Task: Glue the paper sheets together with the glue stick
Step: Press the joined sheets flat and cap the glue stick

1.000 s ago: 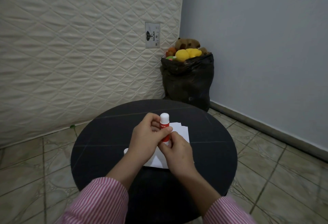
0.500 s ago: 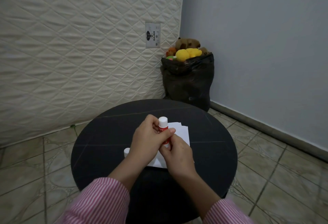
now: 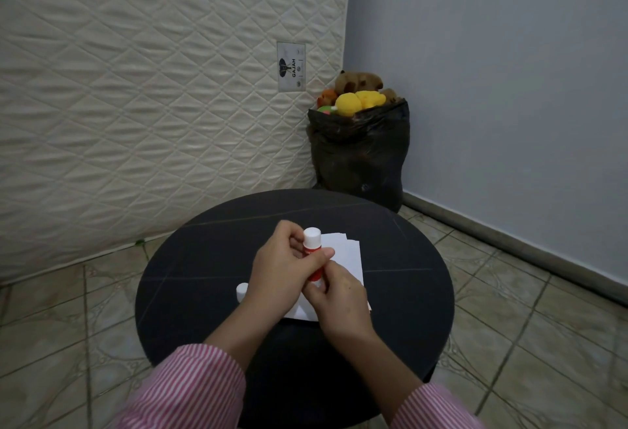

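A red glue stick [image 3: 312, 245] with a white top stands upright above the middle of the round black table [image 3: 204, 279]. My left hand [image 3: 283, 267] is wrapped around its body. My right hand [image 3: 334, 297] pinches its lower end with the fingertips. White paper sheets [image 3: 346, 255] lie flat on the table under and behind both hands, partly hidden by them. A small white cap [image 3: 242, 291] stands on the table just left of my left wrist.
A quilted mattress [image 3: 136, 88] leans against the wall behind the table. A black bag [image 3: 360, 153] full of plush toys stands in the corner beyond the far edge. Tiled floor [image 3: 509, 309] surrounds the table.
The glue stick has sunk slightly lower and to the left between my hands. Both hands keep their hold on it, shifting only a little.
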